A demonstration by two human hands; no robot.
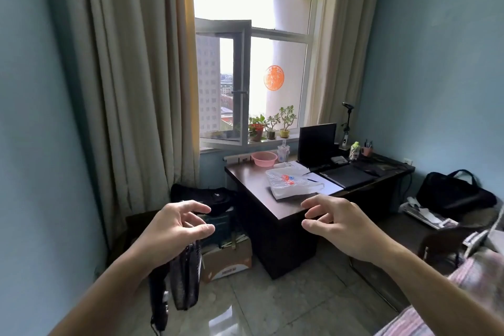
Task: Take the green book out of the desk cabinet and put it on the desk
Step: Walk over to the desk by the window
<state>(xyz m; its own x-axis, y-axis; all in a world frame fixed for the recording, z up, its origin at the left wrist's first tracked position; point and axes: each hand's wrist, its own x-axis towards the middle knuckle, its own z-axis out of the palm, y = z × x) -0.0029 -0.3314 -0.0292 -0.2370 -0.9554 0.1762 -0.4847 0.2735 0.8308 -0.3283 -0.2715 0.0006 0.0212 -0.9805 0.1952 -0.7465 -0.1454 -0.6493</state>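
A dark wooden desk (253, 180) stands under the window, a few steps ahead of me. Its cabinet side (283, 243) faces me and looks closed; no green book is visible. My left hand (174, 229) is raised in front of me, fingers curled and apart, holding nothing. My right hand (343, 224) is raised at the same height, fingers loosely spread and empty, in front of the desk's near corner.
On the desk lie a white plastic bag (291, 181), papers, a closed laptop (349, 176), a monitor (316, 145) and a pink basin (264, 158). A cardboard box of books (226, 259) and black bags sit left of the desk. A bed edge is at the right.
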